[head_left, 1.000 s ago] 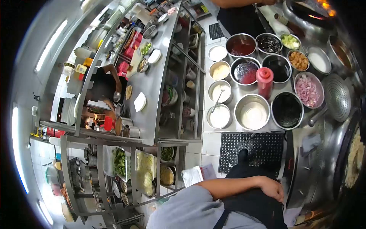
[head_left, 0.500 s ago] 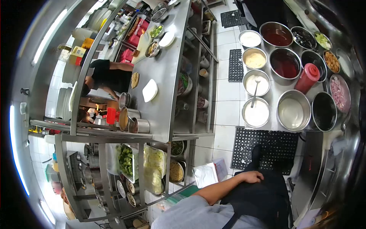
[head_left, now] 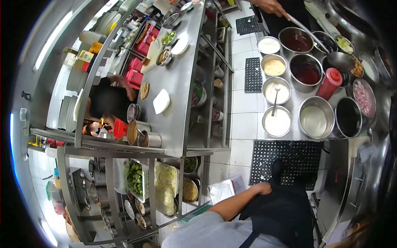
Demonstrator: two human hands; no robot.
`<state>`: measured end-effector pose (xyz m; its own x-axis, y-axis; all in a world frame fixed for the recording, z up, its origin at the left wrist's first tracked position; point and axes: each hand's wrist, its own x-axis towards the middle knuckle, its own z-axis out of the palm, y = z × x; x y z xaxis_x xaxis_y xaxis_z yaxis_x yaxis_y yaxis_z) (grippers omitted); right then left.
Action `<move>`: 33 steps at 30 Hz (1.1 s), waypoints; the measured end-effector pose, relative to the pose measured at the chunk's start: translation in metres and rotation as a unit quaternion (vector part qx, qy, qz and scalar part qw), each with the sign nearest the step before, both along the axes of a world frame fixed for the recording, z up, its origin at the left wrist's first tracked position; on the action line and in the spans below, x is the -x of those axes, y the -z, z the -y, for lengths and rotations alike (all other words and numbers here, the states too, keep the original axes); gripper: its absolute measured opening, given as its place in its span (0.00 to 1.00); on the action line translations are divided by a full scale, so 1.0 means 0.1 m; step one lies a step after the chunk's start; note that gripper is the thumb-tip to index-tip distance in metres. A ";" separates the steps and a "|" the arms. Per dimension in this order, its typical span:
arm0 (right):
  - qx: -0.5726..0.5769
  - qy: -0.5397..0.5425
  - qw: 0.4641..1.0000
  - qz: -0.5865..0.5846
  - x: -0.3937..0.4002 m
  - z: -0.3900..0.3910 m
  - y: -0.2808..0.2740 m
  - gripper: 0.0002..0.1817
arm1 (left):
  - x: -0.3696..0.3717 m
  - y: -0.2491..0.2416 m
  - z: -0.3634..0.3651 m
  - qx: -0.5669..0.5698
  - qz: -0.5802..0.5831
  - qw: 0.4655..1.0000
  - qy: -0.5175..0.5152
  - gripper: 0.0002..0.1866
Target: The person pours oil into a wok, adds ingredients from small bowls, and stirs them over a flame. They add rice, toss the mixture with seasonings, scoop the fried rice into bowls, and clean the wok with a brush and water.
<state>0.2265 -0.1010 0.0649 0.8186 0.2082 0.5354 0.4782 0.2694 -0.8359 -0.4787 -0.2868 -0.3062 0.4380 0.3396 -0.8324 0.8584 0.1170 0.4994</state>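
Note:
My left hand (head_left: 262, 189) is closed against the top edge of my black apron (head_left: 281, 211). Its fingers are curled in, and whatever they may hold is hidden. My right hand is out of view. Ahead stands a counter with several metal pots and bowls. Closest to me are a bowl of white cream (head_left: 277, 121), a pot of pale liquid (head_left: 316, 120) and a pot of dark liquid (head_left: 348, 118). A spoon (head_left: 276, 99) leans in another white bowl. Beside the pots stands a red squeeze bottle (head_left: 330, 84).
Across the pots, another person's hand (head_left: 273, 7) holds a long ladle (head_left: 341, 62). A perforated black mat (head_left: 264, 159) lies on the floor. To the left are a steel table (head_left: 178, 82) with a white plate (head_left: 161, 101), a shelf of vegetables (head_left: 136, 177) and another person.
My left hand has shifted left along the apron and its fingers look more tightly curled. The other person's hand and ladle have come into view over the pots. The person at left has moved.

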 end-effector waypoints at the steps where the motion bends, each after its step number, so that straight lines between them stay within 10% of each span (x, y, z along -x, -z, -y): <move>1: 0.018 0.001 1.000 0.017 -0.10 0.02 0.05 0.16 | -0.07 -0.16 -0.11 -0.017 0.008 1.000 0.020 0.22; 11: 0.058 0.090 0.989 -0.107 0.35 -0.29 -1.20 0.11 | -1.96 -2.41 -1.52 -0.254 0.285 0.922 0.059 0.23; 16: -0.091 -0.173 0.977 -0.086 -0.28 -0.73 -0.69 0.13 | -3.49 -3.26 -2.11 -0.428 0.405 0.801 0.105 0.20; 20: -0.033 -0.107 0.991 -0.077 -0.55 -0.56 -1.24 0.16 | -4.39 -3.52 -2.42 -0.591 0.434 0.664 0.147 0.19; 25: -0.098 -0.145 0.974 -0.141 -0.79 -0.50 -0.72 0.16 | -4.91 -3.08 -2.71 -0.533 0.431 0.700 0.199 0.14; 33: 0.030 0.018 0.989 -0.143 -0.44 -0.35 -1.35 0.14 | -4.79 -3.44 -2.57 -0.535 0.477 0.680 0.157 0.09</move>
